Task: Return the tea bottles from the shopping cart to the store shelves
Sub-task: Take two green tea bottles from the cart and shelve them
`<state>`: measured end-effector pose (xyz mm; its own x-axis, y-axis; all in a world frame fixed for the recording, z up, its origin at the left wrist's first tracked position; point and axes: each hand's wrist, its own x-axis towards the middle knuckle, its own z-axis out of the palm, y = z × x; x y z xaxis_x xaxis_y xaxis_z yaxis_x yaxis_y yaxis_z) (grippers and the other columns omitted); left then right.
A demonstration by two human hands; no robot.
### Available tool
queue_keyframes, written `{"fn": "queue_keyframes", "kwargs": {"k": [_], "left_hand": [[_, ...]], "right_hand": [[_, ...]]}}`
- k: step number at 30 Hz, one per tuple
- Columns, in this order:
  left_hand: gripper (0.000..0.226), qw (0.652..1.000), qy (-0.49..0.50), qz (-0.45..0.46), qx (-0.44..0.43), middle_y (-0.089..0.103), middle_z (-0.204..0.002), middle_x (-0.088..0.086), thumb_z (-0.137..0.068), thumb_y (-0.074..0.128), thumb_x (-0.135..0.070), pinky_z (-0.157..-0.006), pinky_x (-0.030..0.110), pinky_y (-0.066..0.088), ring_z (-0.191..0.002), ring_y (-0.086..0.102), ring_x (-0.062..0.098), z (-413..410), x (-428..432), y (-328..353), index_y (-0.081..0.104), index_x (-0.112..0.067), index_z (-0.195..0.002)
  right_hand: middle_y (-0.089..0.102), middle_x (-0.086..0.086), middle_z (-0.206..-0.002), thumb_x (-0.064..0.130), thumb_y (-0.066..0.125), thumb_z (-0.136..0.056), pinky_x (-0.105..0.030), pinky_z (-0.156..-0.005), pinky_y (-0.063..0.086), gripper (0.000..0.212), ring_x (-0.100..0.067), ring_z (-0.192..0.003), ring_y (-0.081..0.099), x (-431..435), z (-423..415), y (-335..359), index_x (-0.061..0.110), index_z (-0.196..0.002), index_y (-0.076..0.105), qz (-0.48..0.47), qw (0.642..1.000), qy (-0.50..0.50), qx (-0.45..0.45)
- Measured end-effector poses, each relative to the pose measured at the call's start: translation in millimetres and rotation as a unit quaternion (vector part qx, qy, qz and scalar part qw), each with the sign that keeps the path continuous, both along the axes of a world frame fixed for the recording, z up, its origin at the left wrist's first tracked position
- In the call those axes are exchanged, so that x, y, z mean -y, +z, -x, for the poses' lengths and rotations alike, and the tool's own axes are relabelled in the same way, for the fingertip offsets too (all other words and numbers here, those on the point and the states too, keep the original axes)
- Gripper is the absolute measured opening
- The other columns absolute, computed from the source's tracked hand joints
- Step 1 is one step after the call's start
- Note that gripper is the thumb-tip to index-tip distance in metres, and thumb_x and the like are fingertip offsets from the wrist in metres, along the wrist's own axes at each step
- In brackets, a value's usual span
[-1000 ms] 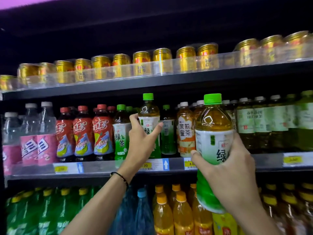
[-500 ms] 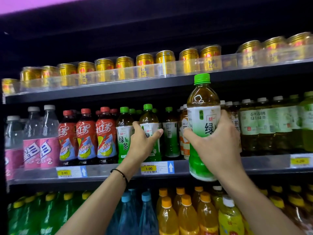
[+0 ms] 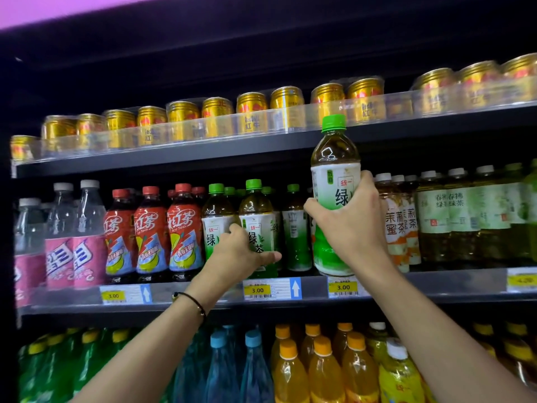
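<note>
Mid-placement here. Gripping a green tea bottle (image 3: 334,158) in the right hand (image 3: 353,228), fingers (image 3: 312,206) curled round the label, up in front of the middle shelf (image 3: 436,283), base just above the front lip and a 3.00 price tag (image 3: 343,287). Got the left hand (image 3: 238,254) wrapped round a second green tea bottle (image 3: 255,210) already standing in the row, thumb on one side, fingers across the lower label.

Tips for this bit:
- Best guess at the slot: right of the shelved green teas, just left of the jasmine tea bottles (image 3: 392,216).
- Lift clear of the lip, go in upright, then lower.
- Mind the cap near the upper shelf (image 3: 174,158) edge.
- Steady the neighbour with the left to avoid toppling the row.
- Turn the label forward before letting go.

As for the bottle itself: clear plastic, amber tea up top, bright green cap, white-to-green wrap with big green characters. Looks full, so probably heavy-ish and a bit slick on the wrap. Better gripped at the waist than the neck.
</note>
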<state>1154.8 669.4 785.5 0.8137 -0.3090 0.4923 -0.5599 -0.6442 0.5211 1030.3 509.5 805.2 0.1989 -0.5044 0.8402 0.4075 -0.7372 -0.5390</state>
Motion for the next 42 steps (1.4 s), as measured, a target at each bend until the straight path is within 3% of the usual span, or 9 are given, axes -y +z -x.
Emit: {"fn": "queue_keyframes", "kwargs": {"k": [6, 10, 14, 18, 26, 28, 31, 36, 42], "left_hand": [[0.057, 0.999, -0.003, 0.048, -0.007, 0.046, -0.079, -0.003, -0.074, 0.087, -0.055, -0.033, 0.013, 0.031, -0.059, 0.038, 0.009, -3.2, 8.2, -2.6, 0.044, -0.018, -0.085], [0.058, 0.999, -0.004, 0.04, -0.022, 0.055, -0.102, 0.003, -0.078, 0.085, -0.054, -0.049, 0.017, 0.039, -0.071, 0.051, 0.011, -6.2, 22.2, -0.1, 0.049, -0.015, -0.098], [0.083, 0.999, -0.011, 0.032, -0.042, 0.055, -0.136, 0.02, -0.083, 0.083, -0.047, -0.09, 0.043, 0.059, -0.115, 0.063, 0.035, -5.5, 35.6, 5.0, 0.043, 0.001, -0.138], [0.079, 0.999, 0.009, -0.036, -0.04, 0.048, -0.14, 0.018, -0.086, 0.079, -0.052, -0.096, 0.042, 0.055, -0.119, 0.059, 0.035, -4.5, 37.7, 11.5, 0.047, -0.001, -0.137], [0.069, 0.997, 0.02, -0.054, -0.054, 0.045, -0.14, 0.015, -0.087, 0.081, -0.046, -0.103, 0.047, 0.054, -0.122, 0.057, 0.035, -18.7, 48.7, 13.2, 0.048, -0.008, -0.135], [0.069, 0.997, 0.03, -0.05, -0.05, 0.046, -0.142, 0.016, -0.088, 0.08, -0.046, -0.104, 0.046, 0.052, -0.125, 0.056, 0.037, -23.1, 53.7, 11.2, 0.048, -0.008, -0.137], [0.07, 0.997, 0.034, -0.048, -0.047, 0.047, -0.14, 0.016, -0.086, 0.082, -0.046, -0.101, 0.044, 0.054, -0.123, 0.058, 0.036, -29.2, 56.3, 11.1, 0.05, -0.008, -0.135], [0.066, 0.998, 0.033, -0.031, -0.042, 0.049, -0.135, 0.014, -0.085, 0.084, -0.045, -0.099, 0.045, 0.055, -0.117, 0.061, 0.035, -32.7, 54.8, 7.7, 0.052, -0.01, -0.13], [0.062, 0.998, 0.047, -0.043, -0.029, 0.048, -0.136, 0.015, -0.087, 0.081, -0.047, -0.097, 0.044, 0.052, -0.12, 0.058, 0.036, -34.8, 56.1, 4.8, 0.051, -0.01, -0.126]], "right_hand": [[0.06, 0.005, -0.082, 0.038, 0.082, -0.063, -0.042, -0.065, 0.057, 0.051, -0.026, -0.085, 0.063, 0.9, -6.4, -0.8, 0.025, -0.097, 0.046, 0.002, 1.0, -0.005, -0.007], [0.061, 0.004, -0.084, 0.036, 0.081, -0.063, -0.045, -0.069, 0.057, 0.05, -0.029, -0.088, 0.062, 1.5, -12.1, -1.5, 0.024, -0.097, 0.046, -0.007, 1.0, 0.001, -0.005], [0.061, 0.002, -0.087, 0.039, 0.081, -0.064, -0.042, -0.068, 0.056, 0.052, -0.029, -0.09, 0.062, 2.0, -16.9, -3.7, 0.024, -0.099, 0.046, -0.006, 1.0, -0.004, -0.02], [0.062, -0.001, -0.089, 0.039, 0.082, -0.065, -0.045, -0.069, 0.058, 0.053, -0.03, -0.09, 0.063, 6.1, -20.7, -3.9, 0.023, -0.101, 0.046, -0.005, 0.999, -0.002, -0.034], [0.063, 0.004, -0.082, 0.035, 0.084, -0.068, -0.033, -0.063, 0.052, 0.052, -0.022, -0.085, 0.062, 16.3, -26.7, -5.9, 0.02, -0.102, 0.048, 0.004, 1.0, -0.01, -0.01], [0.061, 0.007, -0.081, 0.037, 0.085, -0.071, -0.016, -0.054, 0.045, 0.052, -0.013, -0.079, 0.062, 16.2, -27.9, -5.5, 0.02, -0.103, 0.047, 0.011, 1.0, -0.016, 0.0], [0.06, 0.01, -0.082, 0.042, 0.086, -0.073, -0.007, -0.048, 0.04, 0.056, -0.004, -0.074, 0.059, 13.2, -27.8, -5.8, 0.02, -0.105, 0.045, 0.02, 0.999, -0.026, 0.006], [0.056, 0.015, -0.082, 0.045, 0.087, -0.072, 0.006, -0.061, 0.034, 0.061, 0.008, -0.073, 0.048, 11.0, -28.6, -13.6, 0.023, -0.106, 0.042, 0.024, 0.999, -0.022, 0.006], [0.056, 0.013, -0.09, 0.057, 0.083, -0.071, -0.01, -0.052, 0.034, 0.065, -0.003, -0.083, 0.051, 11.2, -33.1, -12.6, 0.027, -0.11, 0.04, 0.028, 0.999, -0.03, -0.03]]}}
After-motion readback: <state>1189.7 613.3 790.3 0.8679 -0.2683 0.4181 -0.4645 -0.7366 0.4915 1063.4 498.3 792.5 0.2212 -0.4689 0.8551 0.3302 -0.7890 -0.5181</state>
